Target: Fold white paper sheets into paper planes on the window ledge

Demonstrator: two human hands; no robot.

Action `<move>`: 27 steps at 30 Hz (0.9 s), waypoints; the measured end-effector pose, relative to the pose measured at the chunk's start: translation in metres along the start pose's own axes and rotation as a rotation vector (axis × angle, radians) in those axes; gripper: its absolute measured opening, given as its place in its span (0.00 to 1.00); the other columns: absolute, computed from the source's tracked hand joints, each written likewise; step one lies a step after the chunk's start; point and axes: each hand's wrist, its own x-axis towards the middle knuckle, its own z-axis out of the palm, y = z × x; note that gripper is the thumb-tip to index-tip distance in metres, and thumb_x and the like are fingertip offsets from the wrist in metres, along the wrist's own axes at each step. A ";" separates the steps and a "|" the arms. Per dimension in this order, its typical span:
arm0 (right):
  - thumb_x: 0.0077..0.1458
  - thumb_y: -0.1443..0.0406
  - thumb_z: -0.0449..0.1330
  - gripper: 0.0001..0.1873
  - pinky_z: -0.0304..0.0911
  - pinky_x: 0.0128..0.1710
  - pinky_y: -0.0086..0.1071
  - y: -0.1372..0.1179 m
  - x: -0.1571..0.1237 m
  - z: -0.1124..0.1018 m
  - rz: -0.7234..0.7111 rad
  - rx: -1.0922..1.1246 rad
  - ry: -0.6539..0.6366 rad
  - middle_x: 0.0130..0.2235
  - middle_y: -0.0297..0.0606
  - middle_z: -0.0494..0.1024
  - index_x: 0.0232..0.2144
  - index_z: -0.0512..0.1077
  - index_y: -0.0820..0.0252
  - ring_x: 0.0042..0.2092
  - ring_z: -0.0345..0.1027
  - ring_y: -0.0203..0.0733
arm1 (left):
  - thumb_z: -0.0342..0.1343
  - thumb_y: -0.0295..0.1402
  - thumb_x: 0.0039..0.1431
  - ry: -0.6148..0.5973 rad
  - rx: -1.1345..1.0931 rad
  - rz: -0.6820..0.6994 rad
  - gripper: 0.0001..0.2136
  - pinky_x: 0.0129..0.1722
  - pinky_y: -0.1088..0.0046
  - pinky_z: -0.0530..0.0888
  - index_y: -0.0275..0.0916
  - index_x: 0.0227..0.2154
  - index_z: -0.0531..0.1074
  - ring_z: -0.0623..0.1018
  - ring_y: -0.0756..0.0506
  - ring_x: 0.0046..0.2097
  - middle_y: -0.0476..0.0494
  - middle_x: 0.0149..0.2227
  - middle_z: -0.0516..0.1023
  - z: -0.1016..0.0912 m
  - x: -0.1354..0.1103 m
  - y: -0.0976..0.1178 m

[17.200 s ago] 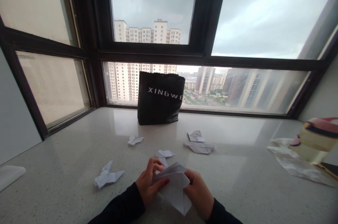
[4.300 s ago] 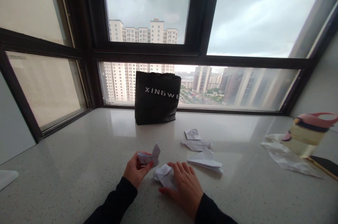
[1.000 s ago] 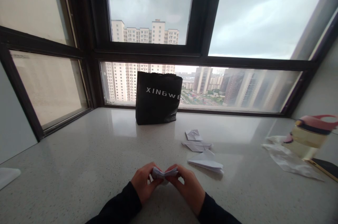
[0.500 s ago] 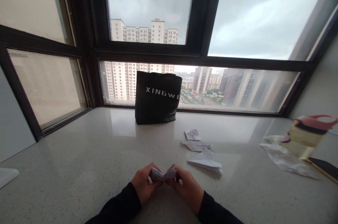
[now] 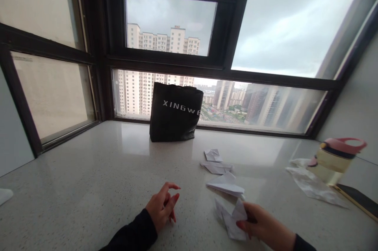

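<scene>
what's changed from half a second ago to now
The left hand has let go of the folded paper that both hands held. The right hand has carried it to the right, and holds it on the near side of the three other folded papers. Those three, the black bag and the bottle stayed where they were.

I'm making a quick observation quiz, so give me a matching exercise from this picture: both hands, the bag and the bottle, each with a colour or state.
1. Left hand
2. Right hand
3. Bag
4. Bottle

A. pink on top
B. holding nothing
C. mostly black
D. gripping folded white paper

Pairs: 1-B, 2-D, 3-C, 4-A.
</scene>
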 end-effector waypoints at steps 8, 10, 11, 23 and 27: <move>0.35 0.67 0.56 0.03 0.58 0.23 0.27 0.011 0.014 -0.013 -0.023 -0.159 0.197 0.21 0.32 0.69 0.20 0.65 0.60 0.25 0.63 0.38 | 0.39 0.49 0.52 -0.025 -0.012 -0.008 0.20 0.19 0.79 0.65 0.37 0.36 0.61 0.69 0.52 0.15 0.56 0.12 0.65 0.001 0.001 -0.006; 0.33 0.68 0.56 0.05 0.56 0.23 0.26 0.012 0.015 -0.013 -0.008 -0.264 0.257 0.20 0.31 0.68 0.19 0.63 0.60 0.24 0.62 0.37 | 0.39 0.48 0.51 -0.028 -0.010 -0.009 0.20 0.18 0.80 0.65 0.37 0.36 0.61 0.68 0.52 0.15 0.56 0.12 0.65 0.000 0.001 -0.005; 0.33 0.68 0.57 0.06 0.56 0.22 0.26 0.012 0.014 -0.013 0.010 -0.309 0.285 0.19 0.29 0.67 0.20 0.62 0.59 0.23 0.61 0.36 | 0.40 0.48 0.52 -0.028 -0.010 -0.008 0.19 0.18 0.80 0.64 0.36 0.36 0.61 0.68 0.52 0.15 0.56 0.12 0.65 0.000 0.000 -0.005; 0.41 0.58 0.52 0.17 0.49 0.18 0.26 -0.002 -0.001 -0.007 -0.004 -0.415 0.427 0.14 0.21 0.54 0.34 0.54 0.58 0.17 0.53 0.34 | 0.40 0.46 0.52 -0.041 -0.026 -0.021 0.18 0.18 0.80 0.64 0.37 0.35 0.62 0.68 0.52 0.15 0.57 0.12 0.64 0.003 0.001 -0.006; 0.47 0.58 0.48 0.11 0.52 0.19 0.26 -0.036 -0.002 0.011 -0.164 -0.392 0.320 0.16 0.24 0.58 0.33 0.59 0.56 0.18 0.55 0.34 | 0.40 0.44 0.53 -0.016 -0.004 -0.018 0.16 0.19 0.80 0.64 0.37 0.35 0.63 0.69 0.52 0.17 0.56 0.13 0.64 0.001 0.001 -0.004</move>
